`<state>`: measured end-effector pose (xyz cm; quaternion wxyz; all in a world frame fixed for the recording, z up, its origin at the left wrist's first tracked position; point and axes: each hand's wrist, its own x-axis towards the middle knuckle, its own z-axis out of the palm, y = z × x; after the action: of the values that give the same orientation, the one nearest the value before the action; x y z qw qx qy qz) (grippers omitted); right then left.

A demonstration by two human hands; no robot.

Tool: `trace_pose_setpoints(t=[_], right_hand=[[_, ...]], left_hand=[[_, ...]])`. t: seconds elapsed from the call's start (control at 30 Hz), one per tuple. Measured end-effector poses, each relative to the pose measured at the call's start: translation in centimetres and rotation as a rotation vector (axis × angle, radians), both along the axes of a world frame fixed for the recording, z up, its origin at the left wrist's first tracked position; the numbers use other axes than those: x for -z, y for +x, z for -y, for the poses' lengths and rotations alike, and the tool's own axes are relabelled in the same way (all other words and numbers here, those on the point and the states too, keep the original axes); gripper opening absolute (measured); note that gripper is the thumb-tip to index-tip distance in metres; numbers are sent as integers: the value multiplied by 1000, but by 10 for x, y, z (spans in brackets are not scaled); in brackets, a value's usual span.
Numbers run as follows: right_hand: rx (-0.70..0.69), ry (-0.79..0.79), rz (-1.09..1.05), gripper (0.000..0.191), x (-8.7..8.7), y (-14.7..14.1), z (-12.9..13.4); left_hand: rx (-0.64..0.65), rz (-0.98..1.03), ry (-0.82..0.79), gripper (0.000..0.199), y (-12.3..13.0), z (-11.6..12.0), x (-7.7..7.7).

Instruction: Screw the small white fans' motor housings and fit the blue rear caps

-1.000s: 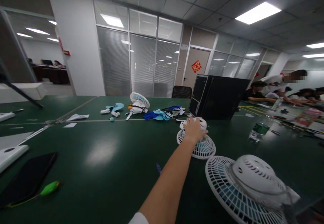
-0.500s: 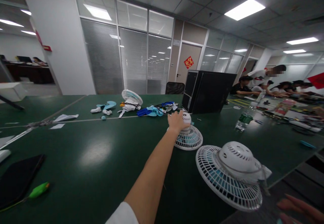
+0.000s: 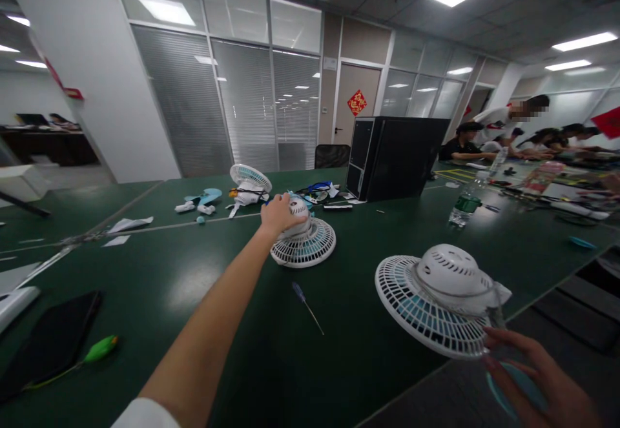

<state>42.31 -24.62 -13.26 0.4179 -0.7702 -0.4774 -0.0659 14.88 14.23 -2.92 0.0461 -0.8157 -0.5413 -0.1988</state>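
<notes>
My left hand (image 3: 279, 216) is wrapped over the rounded white motor housing of a small fan (image 3: 317, 244), which sits grille-down on the green table. To the right, a larger white fan (image 3: 450, 273) also lies grille-down, pale blue blades showing through its slats. My right hand (image 3: 547, 376), partly cut off by the frame, pinches the near right edge of that fan's grille with thumb and fingers. Below the thumb shows a light-blue round piece (image 3: 501, 389); whether the hand bears it I cannot tell. Between the fans lies a screwdriver (image 3: 299, 292).
Behind stand a black computer case (image 3: 402, 160) and another small fan (image 3: 249, 183) beside loose blue parts (image 3: 210, 195). A water bottle (image 3: 465, 205) is at the right. A black tablet-like slab (image 3: 53, 331) and a green object (image 3: 101, 348) lie at the left. People sit farther back.
My left hand has slid the small fan to the left, away from the larger one, uncovering the screwdriver. My right hand has come up to the larger fan's edge.
</notes>
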Motion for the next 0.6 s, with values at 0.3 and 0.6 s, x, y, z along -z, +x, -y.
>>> trace_pose_setpoints(t=[0.3, 0.6], right_hand=[[-190, 2, 116, 28, -9, -50, -42], [-333, -116, 57, 33, -2, -82, -73]], left_hand=[[-94, -28, 51, 63, -82, 28, 7], [-132, -171, 117, 60, -156, 106, 4]])
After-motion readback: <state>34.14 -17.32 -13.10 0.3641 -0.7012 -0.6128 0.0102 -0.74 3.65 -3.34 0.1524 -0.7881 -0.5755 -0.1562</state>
